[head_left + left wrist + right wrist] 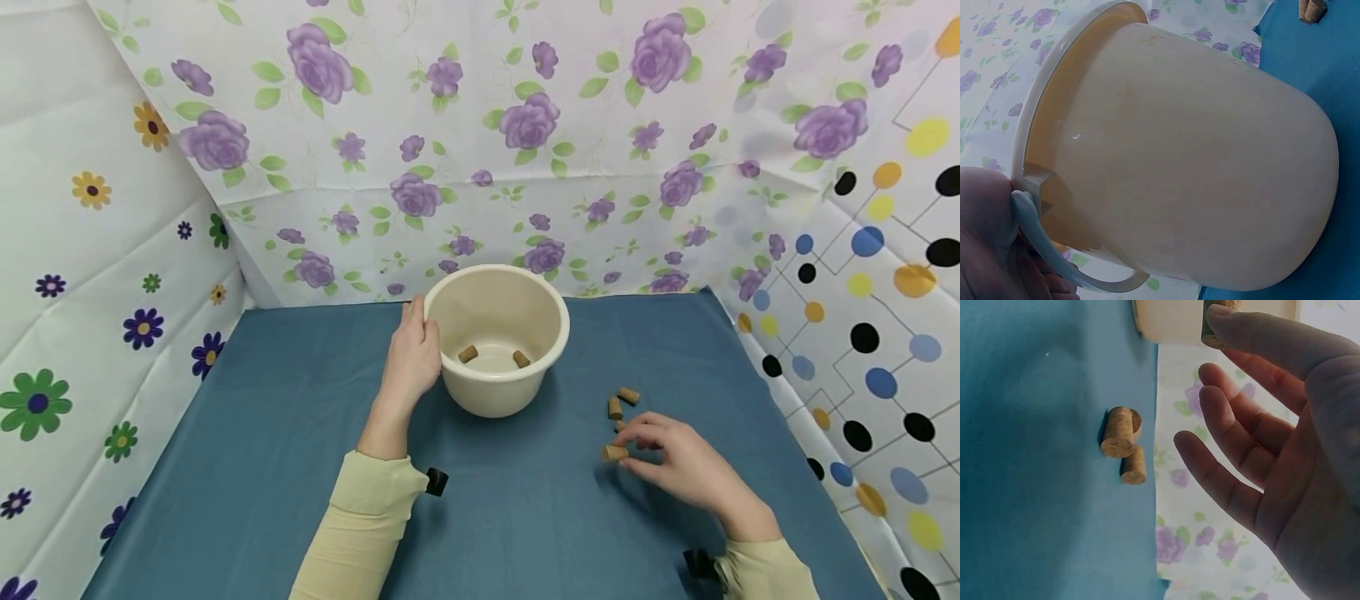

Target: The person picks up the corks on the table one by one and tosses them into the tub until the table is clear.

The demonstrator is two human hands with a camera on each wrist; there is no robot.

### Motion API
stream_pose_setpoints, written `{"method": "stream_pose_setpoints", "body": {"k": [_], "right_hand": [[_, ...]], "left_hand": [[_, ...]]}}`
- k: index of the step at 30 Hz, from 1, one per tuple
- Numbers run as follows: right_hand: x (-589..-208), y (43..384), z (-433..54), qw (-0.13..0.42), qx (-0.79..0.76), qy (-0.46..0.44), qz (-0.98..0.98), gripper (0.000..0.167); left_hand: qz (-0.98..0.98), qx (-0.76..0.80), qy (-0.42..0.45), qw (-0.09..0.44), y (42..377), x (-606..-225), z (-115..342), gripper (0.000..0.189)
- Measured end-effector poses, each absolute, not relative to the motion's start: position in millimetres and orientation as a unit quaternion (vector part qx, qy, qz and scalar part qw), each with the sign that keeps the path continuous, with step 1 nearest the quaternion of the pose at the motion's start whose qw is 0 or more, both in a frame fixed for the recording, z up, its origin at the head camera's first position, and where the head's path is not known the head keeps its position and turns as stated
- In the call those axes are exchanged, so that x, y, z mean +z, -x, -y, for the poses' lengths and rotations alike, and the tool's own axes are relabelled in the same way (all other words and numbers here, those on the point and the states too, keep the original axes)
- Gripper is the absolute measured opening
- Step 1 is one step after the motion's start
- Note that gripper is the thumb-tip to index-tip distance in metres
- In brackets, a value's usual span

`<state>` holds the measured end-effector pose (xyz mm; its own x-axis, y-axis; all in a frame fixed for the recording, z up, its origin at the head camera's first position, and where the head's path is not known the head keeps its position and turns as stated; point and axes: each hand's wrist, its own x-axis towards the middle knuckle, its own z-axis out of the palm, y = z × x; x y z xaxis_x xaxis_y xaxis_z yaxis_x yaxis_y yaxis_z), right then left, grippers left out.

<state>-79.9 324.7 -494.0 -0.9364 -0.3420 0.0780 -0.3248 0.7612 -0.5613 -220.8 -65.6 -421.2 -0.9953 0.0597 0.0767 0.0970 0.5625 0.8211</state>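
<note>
My left hand (411,358) grips the left side of a cream plastic bucket (495,396) at its rim. In the left wrist view the bucket's handle (1054,257) curves down past that hand (988,231). Two corks, a left one (468,354) and a right one (521,359), lie on the bucket's bottom. Between thumb and fingertips my right hand (678,462) pinches another cork (615,452), raised over the cloth. Just beyond it lie three more corks: an upright-looking one (615,407), one on its side (628,395) and one partly hidden by the fingers.
A blue cloth (247,467) covers the table. Behind stands a white sheet with purple roses (416,196), with a flowered sheet (90,333) at left and a dotted one (877,333) at right. Black straps (437,482) show at both sleeves.
</note>
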Motion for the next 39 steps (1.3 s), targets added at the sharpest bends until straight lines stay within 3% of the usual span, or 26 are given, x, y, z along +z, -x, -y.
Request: {"method": "stream_pose_setpoints", "body": {"k": [39], "right_hand": [[-425,117,-279,-0.102,-0.295,0.246,-0.918,0.026]], "left_hand": [[0.884,-0.466,0.045,0.020,221,-422,65,0.061]]}}
